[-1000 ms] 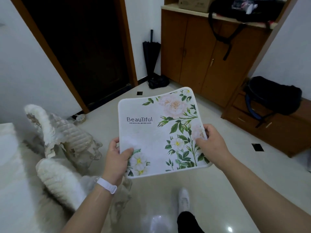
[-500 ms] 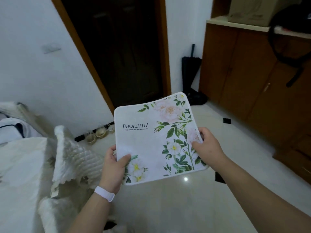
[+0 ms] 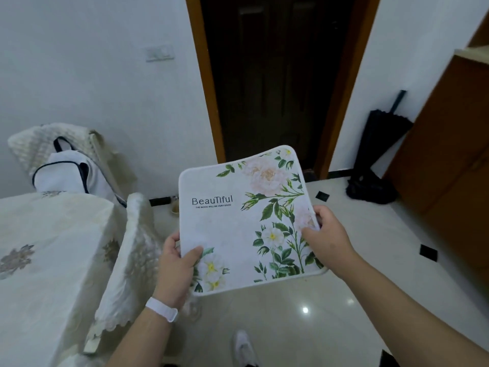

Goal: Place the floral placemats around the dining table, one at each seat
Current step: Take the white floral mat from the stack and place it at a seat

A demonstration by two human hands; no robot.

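Observation:
I hold a white floral placemat (image 3: pixel 238 229) printed with "Beautiful" flat in front of me, above the floor. My left hand (image 3: pixel 176 266) grips its near left corner, thumb on top. My right hand (image 3: pixel 326 238) grips its right edge. The dining table (image 3: pixel 45 250), covered in a cream flowered cloth, is at the left. A chair with a quilted cream cover (image 3: pixel 132 260) stands between the table and the placemat, and a second covered chair (image 3: pixel 42 144) stands at the table's far side.
A white bag with dark trim (image 3: pixel 63 173) sits on the far chair. A dark doorway (image 3: pixel 275 80) is straight ahead. A black umbrella (image 3: pixel 375 160) leans beside a brown wooden cabinet (image 3: pixel 449 144) at the right. The pale tiled floor (image 3: pixel 317 313) is glossy.
My view has swung left: the cabinet slid off to the right, and the table and far chair came into sight. Both hands kept the same hold on the placemat.

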